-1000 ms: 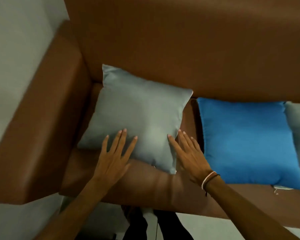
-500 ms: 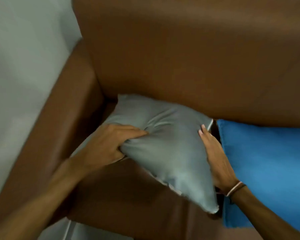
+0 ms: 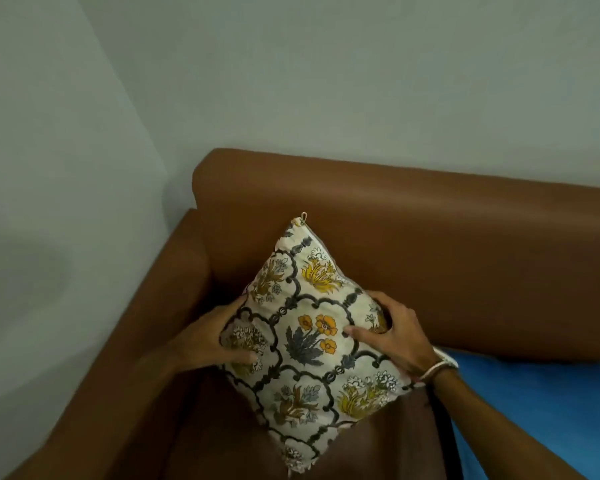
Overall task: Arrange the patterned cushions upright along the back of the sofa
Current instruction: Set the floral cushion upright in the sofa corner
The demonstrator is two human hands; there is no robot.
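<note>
A cream cushion (image 3: 312, 344) printed with yellow and grey flowers in a dark lattice is held above the seat of the brown sofa (image 3: 465, 258), near its left corner. It is turned like a diamond, one corner with a zip pull pointing up at the backrest. My left hand (image 3: 208, 337) grips its left edge. Over on its right side, my right hand (image 3: 392, 337), with a band at the wrist, clasps the fabric with the thumb on the patterned face.
The sofa's left armrest (image 3: 146, 341) runs along a pale grey-green wall (image 3: 66, 168). A blue cushion (image 3: 541, 403) lies on the seat at the right, partly under my right forearm. The backrest stands just behind the patterned cushion.
The cushion lay flat with its plain grey side up. Both hands grabbed it, lifted it and turned it over, so the flowered side now faces me. The view has tilted upward.
</note>
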